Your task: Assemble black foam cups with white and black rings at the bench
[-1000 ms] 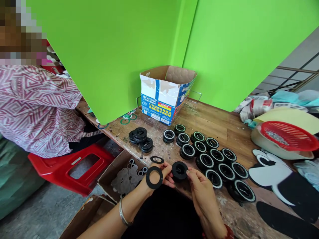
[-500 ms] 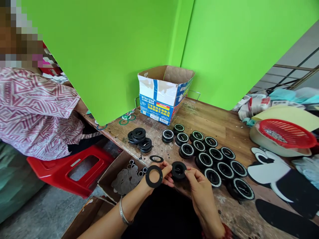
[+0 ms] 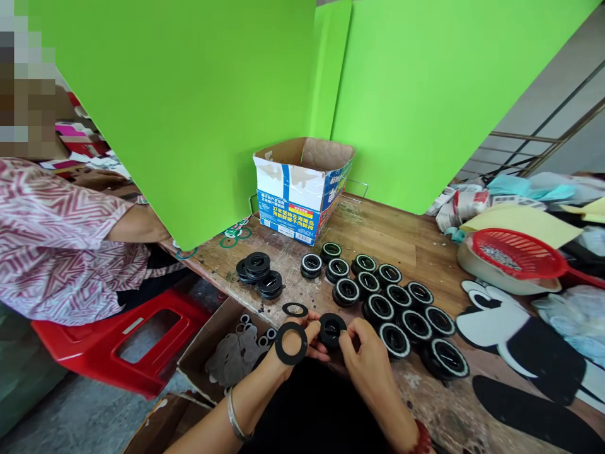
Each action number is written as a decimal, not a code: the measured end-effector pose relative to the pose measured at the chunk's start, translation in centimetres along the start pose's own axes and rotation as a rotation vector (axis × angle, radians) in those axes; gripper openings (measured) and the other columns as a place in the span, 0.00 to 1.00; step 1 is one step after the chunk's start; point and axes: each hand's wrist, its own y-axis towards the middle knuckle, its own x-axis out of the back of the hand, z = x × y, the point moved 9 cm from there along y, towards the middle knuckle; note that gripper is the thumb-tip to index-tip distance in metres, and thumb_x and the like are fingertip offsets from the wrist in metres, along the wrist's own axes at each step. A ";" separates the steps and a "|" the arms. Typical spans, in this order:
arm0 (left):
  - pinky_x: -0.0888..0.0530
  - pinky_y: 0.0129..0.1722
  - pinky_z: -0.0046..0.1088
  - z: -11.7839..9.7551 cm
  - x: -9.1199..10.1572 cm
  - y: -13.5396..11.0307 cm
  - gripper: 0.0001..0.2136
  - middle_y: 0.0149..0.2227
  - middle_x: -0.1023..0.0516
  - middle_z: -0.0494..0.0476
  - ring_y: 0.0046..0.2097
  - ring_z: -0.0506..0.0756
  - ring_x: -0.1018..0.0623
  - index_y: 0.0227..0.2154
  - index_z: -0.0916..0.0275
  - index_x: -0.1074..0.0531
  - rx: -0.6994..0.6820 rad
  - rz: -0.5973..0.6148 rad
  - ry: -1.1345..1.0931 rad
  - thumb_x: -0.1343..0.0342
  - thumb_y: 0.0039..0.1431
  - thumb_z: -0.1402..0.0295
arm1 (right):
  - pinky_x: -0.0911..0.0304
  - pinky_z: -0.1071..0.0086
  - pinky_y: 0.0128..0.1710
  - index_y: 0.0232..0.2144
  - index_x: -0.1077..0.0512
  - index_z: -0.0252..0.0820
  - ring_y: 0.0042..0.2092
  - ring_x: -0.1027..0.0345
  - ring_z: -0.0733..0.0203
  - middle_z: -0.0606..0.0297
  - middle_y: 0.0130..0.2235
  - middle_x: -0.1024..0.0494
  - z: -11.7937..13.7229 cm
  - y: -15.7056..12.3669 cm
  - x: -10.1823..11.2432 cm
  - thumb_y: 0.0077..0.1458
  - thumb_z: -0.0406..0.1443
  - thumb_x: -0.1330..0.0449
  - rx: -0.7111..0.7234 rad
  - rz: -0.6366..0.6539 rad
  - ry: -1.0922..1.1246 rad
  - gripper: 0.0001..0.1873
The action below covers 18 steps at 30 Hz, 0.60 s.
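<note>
Low over the table's front edge, a round black disc (image 3: 333, 331) with a dark, slotted centre is between my two hands. My left hand (image 3: 312, 335) grips it from the left side, fingers closed around its edge. A flat black ring (image 3: 292, 326) rests over the back of that hand by the wrist. Another thin black ring (image 3: 287, 310) sits at its fingers; how it is held cannot be made out. My right hand (image 3: 365, 347) is curled, thumb and fingertips pinched at the disc's right edge. Anything small inside that pinch is hidden.
Several white-rimmed black discs (image 3: 380, 307) stand in stacks to the right. Plain black discs (image 3: 257, 262) are piled left. Behind stands a cardboard box (image 3: 293, 183) between green panels (image 3: 198, 113). A red basket (image 3: 520, 252) lies right. A person (image 3: 57, 239) works at left.
My right hand has curled more and its fingertips have come in closer over the disc's right edge. My left hand keeps its hold. The whole view has shifted slightly.
</note>
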 end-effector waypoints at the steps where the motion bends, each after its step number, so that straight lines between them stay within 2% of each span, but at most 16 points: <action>1: 0.21 0.25 0.28 0.0 0.0 0.0 0.12 0.28 0.25 0.51 0.23 0.49 0.27 0.36 0.64 0.31 0.001 -0.001 -0.009 0.39 0.51 0.64 | 0.49 0.67 0.28 0.20 0.44 0.45 0.26 0.44 0.63 0.69 0.22 0.39 -0.3 0.2 -0.2 0.52 0.41 0.49 -0.019 0.032 0.007 0.12; 4: 0.21 0.25 0.27 -0.1 0.1 0.0 0.11 0.28 0.25 0.53 0.23 0.49 0.27 0.36 0.65 0.31 -0.002 0.008 -0.029 0.38 0.52 0.66 | 0.49 0.70 0.23 0.19 0.44 0.45 0.22 0.44 0.65 0.72 0.18 0.40 -1.6 0.5 -1.0 0.49 0.44 0.49 -0.152 0.131 0.153 0.13; 7: 0.20 0.26 0.28 -0.2 0.0 0.0 0.10 0.28 0.25 0.54 0.24 0.48 0.26 0.36 0.67 0.30 -0.008 0.040 -0.047 0.40 0.53 0.68 | 0.51 0.73 0.15 0.27 0.39 0.46 0.16 0.44 0.66 0.76 0.17 0.38 -2.9 0.6 -2.5 0.45 0.50 0.48 -0.352 0.262 0.366 0.15; 9: 0.20 0.26 0.28 -0.3 -0.1 0.1 0.10 0.28 0.25 0.54 0.24 0.49 0.26 0.36 0.67 0.31 -0.018 0.059 -0.058 0.40 0.53 0.69 | 0.52 0.74 0.13 0.29 0.39 0.46 0.14 0.44 0.66 0.77 0.16 0.37 -3.0 1.0 -3.3 0.43 0.52 0.48 -0.414 0.328 0.409 0.18; 11: 0.20 0.27 0.28 -0.3 -0.1 0.2 0.11 0.28 0.25 0.53 0.25 0.49 0.25 0.35 0.66 0.31 -0.031 0.076 -0.070 0.38 0.52 0.68 | 0.52 0.75 0.12 0.25 0.38 0.45 0.13 0.44 0.66 0.76 0.15 0.36 -2.7 1.9 -3.7 0.43 0.53 0.46 -0.411 0.350 0.372 0.19; 14: 0.19 0.30 0.30 -0.2 -0.2 0.1 0.13 0.26 0.27 0.52 0.25 0.49 0.25 0.35 0.66 0.30 -0.043 0.107 -0.090 0.36 0.51 0.65 | 0.58 0.75 0.12 0.19 0.39 0.44 0.12 0.48 0.68 0.76 0.13 0.39 -2.1 3.5 -4.0 0.44 0.52 0.42 -0.378 0.325 0.277 0.19; 18: 0.20 0.32 0.32 -0.2 0.1 0.2 0.17 0.22 0.33 0.47 0.23 0.49 0.26 0.31 0.64 0.31 -0.067 0.095 -0.131 0.38 0.53 0.54 | 0.58 0.75 0.18 0.17 0.41 0.43 0.18 0.50 0.72 0.77 0.15 0.39 -1.2 4.2 -3.5 0.37 0.46 0.32 -0.299 0.253 0.201 0.22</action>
